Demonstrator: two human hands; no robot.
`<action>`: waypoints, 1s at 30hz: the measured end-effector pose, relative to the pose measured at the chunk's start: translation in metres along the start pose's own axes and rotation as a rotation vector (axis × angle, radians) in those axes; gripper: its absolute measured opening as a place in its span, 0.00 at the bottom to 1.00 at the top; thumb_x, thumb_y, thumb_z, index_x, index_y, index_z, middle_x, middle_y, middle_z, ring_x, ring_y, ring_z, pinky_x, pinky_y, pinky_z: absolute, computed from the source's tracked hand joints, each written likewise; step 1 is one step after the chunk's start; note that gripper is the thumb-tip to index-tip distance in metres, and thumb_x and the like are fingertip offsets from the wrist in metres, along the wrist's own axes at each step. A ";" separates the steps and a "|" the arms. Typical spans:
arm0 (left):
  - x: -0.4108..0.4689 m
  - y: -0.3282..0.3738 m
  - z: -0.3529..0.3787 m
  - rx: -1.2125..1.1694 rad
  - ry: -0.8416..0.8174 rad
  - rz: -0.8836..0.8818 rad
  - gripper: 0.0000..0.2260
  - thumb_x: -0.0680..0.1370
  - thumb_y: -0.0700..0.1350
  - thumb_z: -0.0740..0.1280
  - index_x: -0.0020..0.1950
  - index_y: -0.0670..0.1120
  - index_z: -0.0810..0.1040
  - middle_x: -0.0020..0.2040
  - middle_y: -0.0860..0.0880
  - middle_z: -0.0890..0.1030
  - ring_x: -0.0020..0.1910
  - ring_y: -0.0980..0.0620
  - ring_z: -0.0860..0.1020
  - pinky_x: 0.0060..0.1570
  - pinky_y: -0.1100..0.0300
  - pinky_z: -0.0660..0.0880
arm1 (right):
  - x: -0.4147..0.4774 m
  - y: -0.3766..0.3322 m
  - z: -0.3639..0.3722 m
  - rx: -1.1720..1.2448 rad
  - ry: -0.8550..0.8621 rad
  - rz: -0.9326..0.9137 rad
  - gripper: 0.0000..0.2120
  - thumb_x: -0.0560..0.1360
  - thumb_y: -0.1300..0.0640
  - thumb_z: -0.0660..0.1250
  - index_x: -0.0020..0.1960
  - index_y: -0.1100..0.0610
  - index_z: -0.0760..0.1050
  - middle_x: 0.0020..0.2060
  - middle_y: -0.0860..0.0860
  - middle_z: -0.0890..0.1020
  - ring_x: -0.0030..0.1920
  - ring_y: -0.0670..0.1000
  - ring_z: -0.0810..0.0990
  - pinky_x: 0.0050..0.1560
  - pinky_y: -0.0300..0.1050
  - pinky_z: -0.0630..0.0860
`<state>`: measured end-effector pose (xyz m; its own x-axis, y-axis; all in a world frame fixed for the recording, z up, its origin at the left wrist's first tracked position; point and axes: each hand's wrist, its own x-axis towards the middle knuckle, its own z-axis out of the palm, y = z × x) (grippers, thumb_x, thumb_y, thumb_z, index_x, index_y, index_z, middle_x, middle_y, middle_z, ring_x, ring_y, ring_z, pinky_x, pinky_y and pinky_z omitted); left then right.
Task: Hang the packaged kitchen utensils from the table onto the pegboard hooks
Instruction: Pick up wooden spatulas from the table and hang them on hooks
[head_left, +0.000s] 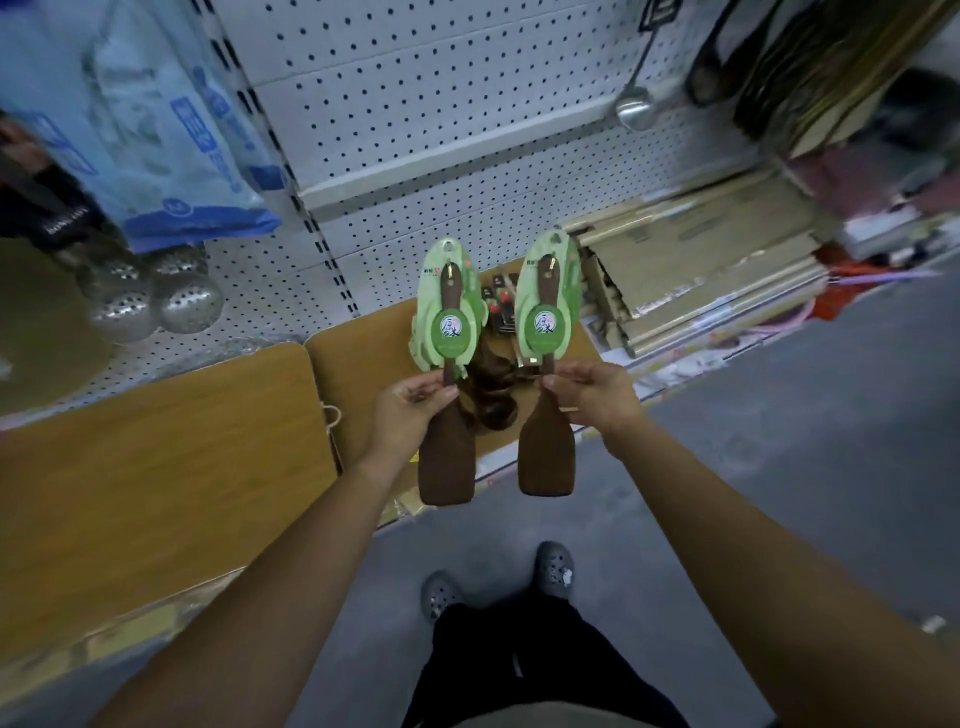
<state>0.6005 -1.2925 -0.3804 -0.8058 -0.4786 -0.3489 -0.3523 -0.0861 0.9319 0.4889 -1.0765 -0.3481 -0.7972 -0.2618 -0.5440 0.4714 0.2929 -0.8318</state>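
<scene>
My left hand (410, 410) grips the neck of a dark wooden spatula (447, 467) with a green card sleeve (451, 306) on its handle; more green cards seem stacked behind it. My right hand (592, 392) pinches a second wooden spatula (546, 462) with the same green card (549, 299). Both are held upright, blades down, above the small wooden table (358, 364). More dark wooden utensils (493, 384) lie on the table between my hands. The white pegboard (441, 114) rises behind, bare of hooks in its middle.
Blue packaged goods (182, 130) and perforated steel ladles (156, 301) hang at the left. A steel ladle (636, 104) and dark utensils hang at the upper right. A second wooden tabletop (156, 467) lies to the left. Flattened cardboard (701, 270) is stacked at the right.
</scene>
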 end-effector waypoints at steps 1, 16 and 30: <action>-0.003 0.003 0.007 0.002 -0.016 0.001 0.15 0.73 0.38 0.75 0.59 0.42 0.82 0.49 0.46 0.85 0.47 0.53 0.82 0.55 0.59 0.78 | -0.006 -0.001 -0.010 0.018 0.015 -0.007 0.04 0.76 0.66 0.71 0.51 0.60 0.81 0.36 0.49 0.85 0.32 0.45 0.83 0.32 0.40 0.80; -0.051 0.063 0.190 -0.070 -0.122 0.079 0.14 0.73 0.34 0.73 0.58 0.44 0.82 0.43 0.53 0.86 0.42 0.59 0.82 0.48 0.66 0.79 | -0.066 0.002 -0.202 0.153 0.173 -0.166 0.08 0.76 0.69 0.69 0.44 0.58 0.83 0.47 0.64 0.85 0.46 0.66 0.84 0.53 0.61 0.80; -0.065 0.095 0.338 -0.119 -0.101 0.059 0.14 0.74 0.35 0.73 0.57 0.48 0.81 0.46 0.50 0.85 0.42 0.58 0.82 0.45 0.66 0.79 | -0.049 -0.003 -0.350 0.199 0.127 -0.204 0.08 0.77 0.70 0.68 0.55 0.67 0.80 0.43 0.60 0.86 0.39 0.56 0.85 0.46 0.47 0.85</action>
<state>0.4589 -0.9744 -0.3031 -0.8694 -0.3958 -0.2958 -0.2490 -0.1661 0.9542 0.3950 -0.7430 -0.2807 -0.9179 -0.1760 -0.3556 0.3510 0.0575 -0.9346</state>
